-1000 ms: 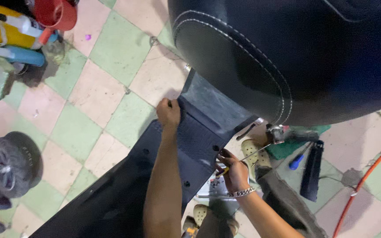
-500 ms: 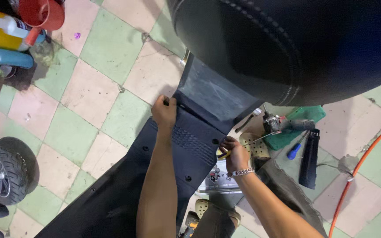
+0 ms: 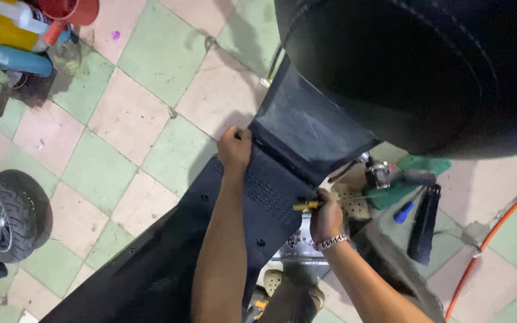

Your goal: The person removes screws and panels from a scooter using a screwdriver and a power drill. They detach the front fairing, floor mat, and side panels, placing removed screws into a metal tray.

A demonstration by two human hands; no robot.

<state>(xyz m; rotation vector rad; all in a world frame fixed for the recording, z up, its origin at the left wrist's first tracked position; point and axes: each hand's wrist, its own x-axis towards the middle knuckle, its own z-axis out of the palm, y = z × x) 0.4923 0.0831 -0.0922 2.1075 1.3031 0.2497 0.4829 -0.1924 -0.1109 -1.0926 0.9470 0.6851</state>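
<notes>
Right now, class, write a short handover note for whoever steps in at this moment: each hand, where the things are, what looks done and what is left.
Left hand: gripping the left edge of the black panel, at the joint with the upper panel.
Right hand: closed on a yellow-handled screwdriver laid against the panel's right edge.
Things: the panel runs from the seat down over the tiled floor. A blue screwdriver and a black strip lie to the right; a wheel stands to the left.
Done: cannot tell which fasteners are already worked.
Left: the panel is still in place, held by both hands.
</notes>
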